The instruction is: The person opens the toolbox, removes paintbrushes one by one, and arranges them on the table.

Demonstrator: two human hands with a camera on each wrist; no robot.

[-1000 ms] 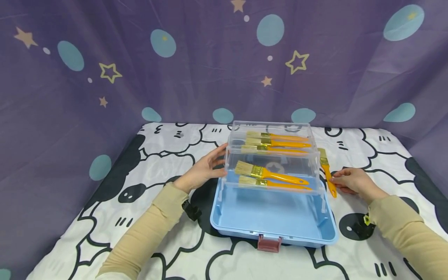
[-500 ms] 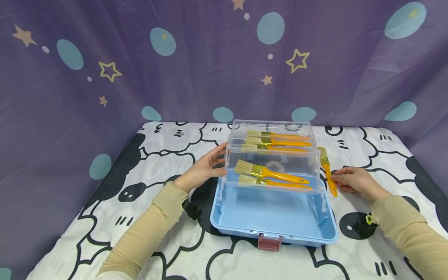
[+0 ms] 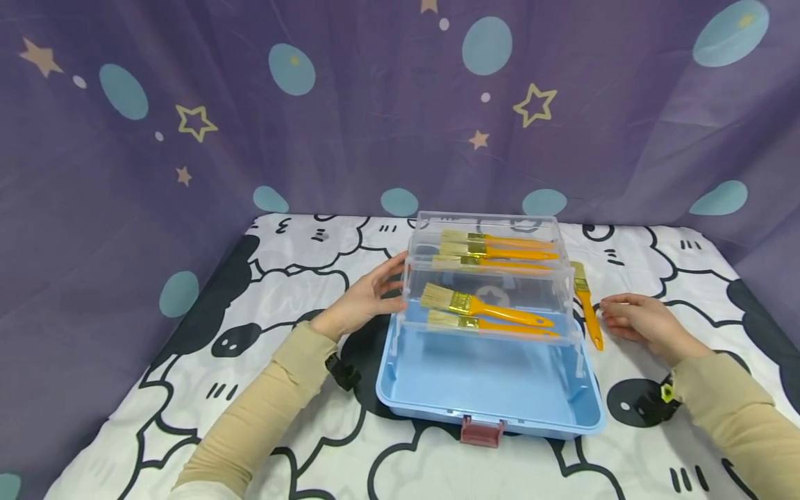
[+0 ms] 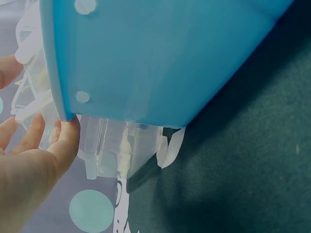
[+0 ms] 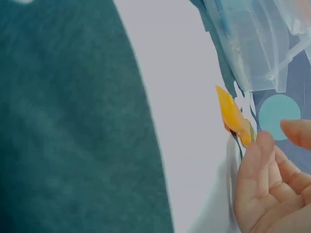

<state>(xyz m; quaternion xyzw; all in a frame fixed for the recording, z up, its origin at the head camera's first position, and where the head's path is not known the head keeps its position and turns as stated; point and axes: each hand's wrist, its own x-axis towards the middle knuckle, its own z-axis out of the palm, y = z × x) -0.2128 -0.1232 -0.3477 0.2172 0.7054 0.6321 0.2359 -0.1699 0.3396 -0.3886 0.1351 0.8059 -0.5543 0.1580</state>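
Just off the fingertips of the right hand [image 3: 653, 326], on its inner side, a loose paintbrush [image 3: 589, 312] lies on the patterned cloth [image 3: 281, 437], bristles away from the person, orange handle toward them. That hand is relaxed and holds nothing; a narrow gap seems to part it from the handle, though the right wrist view leaves contact hard to judge. Opposite, the left hand [image 3: 357, 305] has thumb and fingers spread against the left end of the clear trays [image 3: 544, 295]; how firmly it presses, I cannot tell. Between the hands stands the blue box [image 3: 487, 385], its latch [image 3: 481, 432] facing the person. Five more brushes [image 3: 462, 304] lie in the trays, bristles toward the left hand, handles toward the right.
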